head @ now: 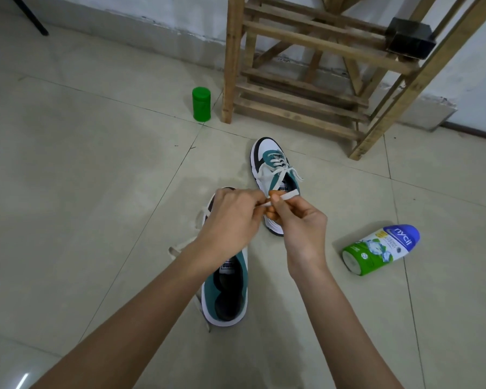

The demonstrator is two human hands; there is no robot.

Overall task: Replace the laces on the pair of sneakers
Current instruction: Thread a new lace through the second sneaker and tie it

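Note:
Two white, teal and black sneakers stand on the tiled floor. The far sneaker [272, 167] is laced with a white lace tied in a bow. The near sneaker [227, 287] lies under my hands, its front part hidden by my left hand [230, 220]. A flat white lace [285, 196] is pinched between my left hand and my right hand [298, 223], held above the gap between the shoes. More of that lace [180, 247] trails onto the floor left of the near sneaker.
A green canister [201, 104] stands by the leg of a wooden rack [306, 88] at the back. A green, white and blue powder bottle [380, 249] lies on its side to the right. A black box [410, 37] sits on the rack.

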